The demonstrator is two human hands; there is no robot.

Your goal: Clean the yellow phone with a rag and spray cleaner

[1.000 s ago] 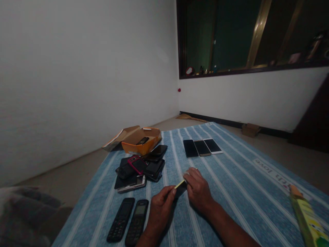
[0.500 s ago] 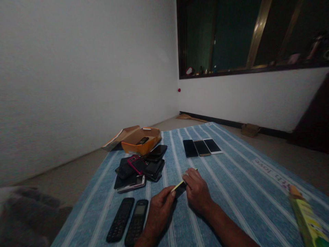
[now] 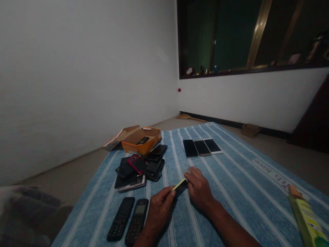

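Observation:
Over the cloth, my left hand (image 3: 160, 207) pinches the near end of a thin dark phone (image 3: 180, 186) with a yellow-green edge. My right hand (image 3: 199, 187) is closed round its far end. A small pale bit shows at the right fingertips, too unclear to name. The phone is tilted and partly covered by my fingers. Left of my left hand lie a black keypad phone (image 3: 137, 219) with a grey screen and another black keypad phone (image 3: 120, 219). Beyond them is a loose pile of phones, among them a pink-framed phone (image 3: 137, 163).
An open orange box (image 3: 133, 148) with a small phone inside stands behind the pile. Farther off, a black phone (image 3: 190, 148), a gold phone (image 3: 202, 148) and a white phone (image 3: 217, 152) lie side by side. A yellow-green carton (image 3: 309, 219) is at the right edge of the striped cloth (image 3: 231, 192).
My right hand has shifted slightly along the phone, and the yellow-green tip that showed beyond its fingers is now hidden. My left hand stays in about the same place.

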